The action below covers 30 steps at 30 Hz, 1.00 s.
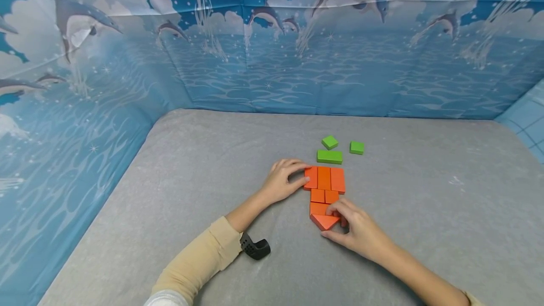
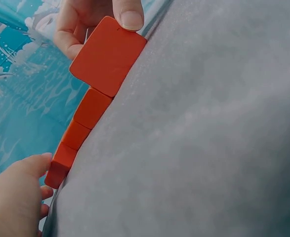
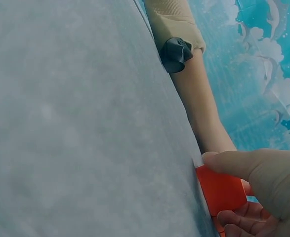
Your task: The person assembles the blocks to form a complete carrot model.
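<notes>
In the head view, my left hand [image 1: 280,181] touches the left side of three long orange blocks [image 1: 324,178] laid side by side, its forefinger at the far corner and its thumb further down. Two small orange blocks [image 1: 318,196] and a wider orange block [image 1: 320,208] continue the shape toward me. An orange triangular block [image 1: 325,222] forms the near end, point toward me. My right hand [image 1: 359,233] pinches it, thumb at its near side and bent fingers at its right. In the right wrist view, the thumb [image 3: 228,164] lies against the triangle's orange face [image 3: 221,191].
Beyond the orange shape lie a long green block [image 1: 329,157] and two small green blocks [image 1: 329,142]. A grey cloth [image 1: 212,155] covers the surface. Dolphin-print curtains [image 1: 276,70] hang behind and at the left. A black wrist device [image 1: 256,248] sits by my left sleeve.
</notes>
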### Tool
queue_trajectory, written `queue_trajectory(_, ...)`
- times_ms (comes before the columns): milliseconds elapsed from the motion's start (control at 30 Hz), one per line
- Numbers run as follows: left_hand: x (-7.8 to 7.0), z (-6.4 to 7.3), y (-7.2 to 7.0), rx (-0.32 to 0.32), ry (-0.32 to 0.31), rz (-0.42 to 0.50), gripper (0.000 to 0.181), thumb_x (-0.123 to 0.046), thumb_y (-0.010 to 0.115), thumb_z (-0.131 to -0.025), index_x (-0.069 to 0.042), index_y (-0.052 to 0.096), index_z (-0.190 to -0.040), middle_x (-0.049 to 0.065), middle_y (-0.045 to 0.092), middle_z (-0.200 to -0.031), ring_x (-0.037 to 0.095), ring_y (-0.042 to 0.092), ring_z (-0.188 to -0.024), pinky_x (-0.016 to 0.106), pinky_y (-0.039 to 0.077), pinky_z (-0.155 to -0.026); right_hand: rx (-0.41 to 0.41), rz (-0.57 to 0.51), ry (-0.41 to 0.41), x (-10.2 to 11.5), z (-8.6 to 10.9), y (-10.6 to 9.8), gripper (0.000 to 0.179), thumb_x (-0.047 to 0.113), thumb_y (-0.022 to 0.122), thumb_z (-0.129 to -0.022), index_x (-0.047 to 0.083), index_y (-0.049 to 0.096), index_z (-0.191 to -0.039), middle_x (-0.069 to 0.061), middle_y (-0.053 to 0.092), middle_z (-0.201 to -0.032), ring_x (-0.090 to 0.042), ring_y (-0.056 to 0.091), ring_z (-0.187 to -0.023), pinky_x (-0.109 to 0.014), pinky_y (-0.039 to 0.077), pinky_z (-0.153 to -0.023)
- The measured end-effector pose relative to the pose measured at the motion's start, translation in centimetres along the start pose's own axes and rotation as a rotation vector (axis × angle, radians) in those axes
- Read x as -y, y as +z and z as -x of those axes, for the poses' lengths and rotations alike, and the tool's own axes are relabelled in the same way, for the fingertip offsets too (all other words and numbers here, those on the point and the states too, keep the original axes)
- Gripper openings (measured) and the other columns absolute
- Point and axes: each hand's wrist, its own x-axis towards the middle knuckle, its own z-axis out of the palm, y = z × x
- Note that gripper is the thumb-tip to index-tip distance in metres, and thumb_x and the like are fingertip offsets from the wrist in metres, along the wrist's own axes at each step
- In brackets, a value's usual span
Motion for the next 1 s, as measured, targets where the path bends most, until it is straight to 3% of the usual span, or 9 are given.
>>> queue_trajectory(200,-0.3,0.2,0.0,-0.047,-0.027,0.030,0.039,-0.032,0.063,-0.086,-0.017,0.059,-0.122,0.002,0.056,-0.117,0.018,0.047,-0.112,0.044,0.030,-0.098,0.006,-0.013,0.003,0.0,-0.1,0.0,0.038,0.018,0.083,-0.063,0.015,0.056,-0.088,0.010,0.047,-0.083,-0.004,0.045,-0.065,-0.017,0.040,-0.057)
queue_trajectory(467,-2.2,1.3,-0.1,-0.061,-0.089,-0.013,0.045,-0.038,0.067,-0.081,-0.017,0.059,-0.120,0.003,0.057,-0.107,0.019,0.048,-0.104,0.045,0.028,-0.097,0.014,-0.008,0.013,0.0,-0.1,-0.1,0.038,0.018,0.083,-0.063,0.014,0.056,-0.089,0.009,0.047,-0.084,-0.004,0.044,-0.066,-0.017,0.041,-0.057)
queue_trajectory(700,-2.8,2.6,0.6,-0.063,-0.076,-0.050,0.046,-0.040,0.067,-0.080,-0.018,0.059,-0.120,0.004,0.054,-0.111,0.020,0.045,-0.103,0.043,0.029,-0.095,0.032,-0.005,0.028,0.1,0.0,-0.2,0.037,0.018,0.083,-0.064,0.015,0.056,-0.089,0.010,0.046,-0.083,-0.003,0.043,-0.064,-0.016,0.039,-0.055)
queue_trajectory(1000,-2.7,2.7,1.0,-0.064,-0.047,-0.114,0.046,-0.041,0.066,-0.080,-0.019,0.059,-0.120,0.003,0.055,-0.113,0.019,0.045,-0.103,0.042,0.029,-0.095,0.030,-0.014,0.028,0.0,0.0,-0.2,0.037,0.018,0.083,-0.064,0.015,0.056,-0.089,0.010,0.045,-0.083,-0.003,0.042,-0.063,-0.016,0.039,-0.054)
